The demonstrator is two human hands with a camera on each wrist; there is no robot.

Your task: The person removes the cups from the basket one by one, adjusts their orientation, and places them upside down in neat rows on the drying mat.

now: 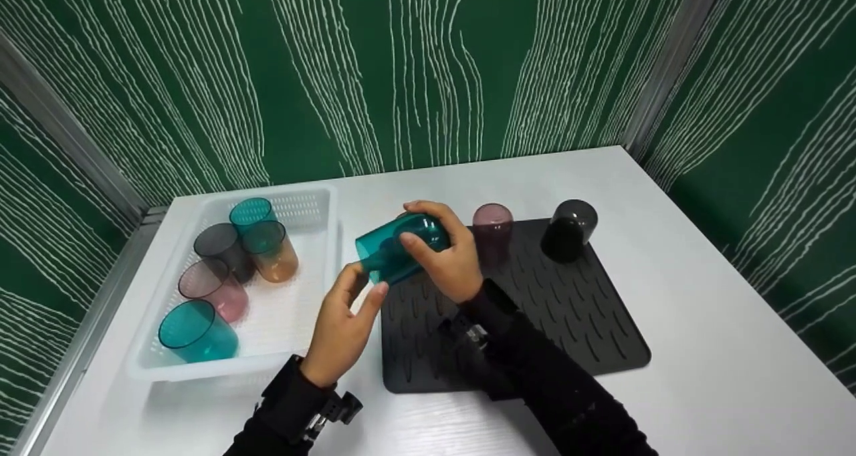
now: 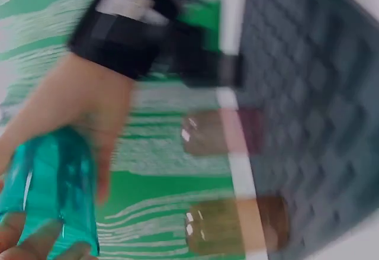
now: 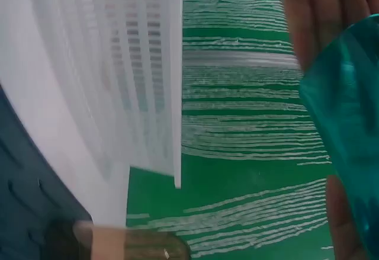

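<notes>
1. Plastic, see-through and teal, makes up the tumbler (image 1: 400, 247) held in the air between the white basket (image 1: 314, 205) and the black mat (image 1: 588, 322); it is a smooth cylinder, tipped on its side with the open mouth toward the basket.
2. Fingers of the right hand (image 1: 447, 255) curl over the tumbler's closed end, thumb across its wall, so this hand grasps it. The wrist comes up from a black sleeve that lies over the mat.
3. The left hand (image 1: 344, 325) reaches up from below, its thumb and fingertips pinching the rim at the mouth of the same tumbler. In the left wrist view the tumbler (image 2: 56, 189) shows blurred, with fingers at its lower edge.
4. The basket is a shallow rectangle of white plastic with slotted walls; the right wrist view shows its perforated side (image 3: 136, 76) close up.
5. Inside it lie 5 more tumblers of the same shape: a teal one at the back (image 1: 252, 213), a smoky grey one (image 1: 221, 245), an amber one (image 1: 271, 250), a pink one (image 1: 212, 289) and a teal one at the front (image 1: 195, 332).
6. The mat is matte, dark and rubbery-looking, rounded at the corners and covered in rows of short raised ridges.
7. On its far edge, 2 tumblers stand mouth down: a purple one (image 1: 493, 232) just beside the right hand, and a black one (image 1: 568, 230) further right.
8. All of it rests on a white table (image 1: 702, 275) with a faint wood grain.
</notes>
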